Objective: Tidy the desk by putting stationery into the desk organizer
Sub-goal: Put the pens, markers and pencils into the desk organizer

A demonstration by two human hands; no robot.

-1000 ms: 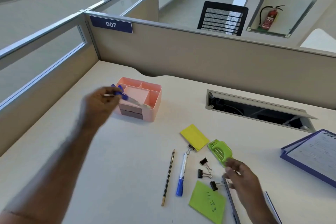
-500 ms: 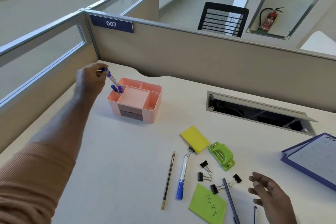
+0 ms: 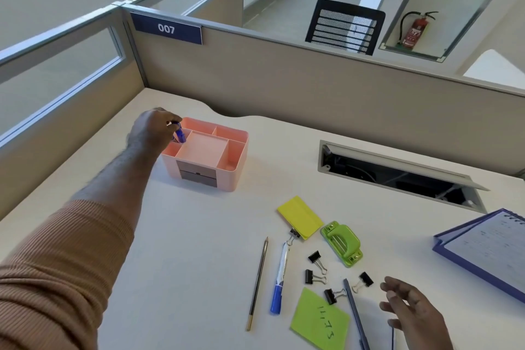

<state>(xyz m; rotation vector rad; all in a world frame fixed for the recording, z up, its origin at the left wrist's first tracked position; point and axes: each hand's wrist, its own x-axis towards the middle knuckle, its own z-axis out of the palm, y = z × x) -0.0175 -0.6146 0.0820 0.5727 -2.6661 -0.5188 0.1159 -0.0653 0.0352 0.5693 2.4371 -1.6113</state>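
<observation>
A pink desk organizer [image 3: 238, 162] with grey drawers stands at the desk's left middle. My left hand [image 3: 152, 132] pinches a blue-capped pen [image 3: 179, 133] that stands low in the organizer's left compartment. My right hand [image 3: 414, 312] hovers with fingers spread at the near right, holding nothing. Loose on the desk lie a pencil [image 3: 258, 283], a blue marker [image 3: 279, 278], several black binder clips [image 3: 315, 277], a green hole punch [image 3: 342, 246], a yellow sticky pad [image 3: 299, 216], a green note [image 3: 319, 320] and a dark pen [image 3: 355, 314].
An open cable tray [image 3: 397, 170] is sunk into the desk at the right. A blue-covered notebook [image 3: 485, 247] lies at the far right edge. Beige partition walls [image 3: 284, 79] close the desk at the back and left.
My left hand has lowered the pen further into the organizer's left compartment. My right hand has drifted slightly, still holding nothing.
</observation>
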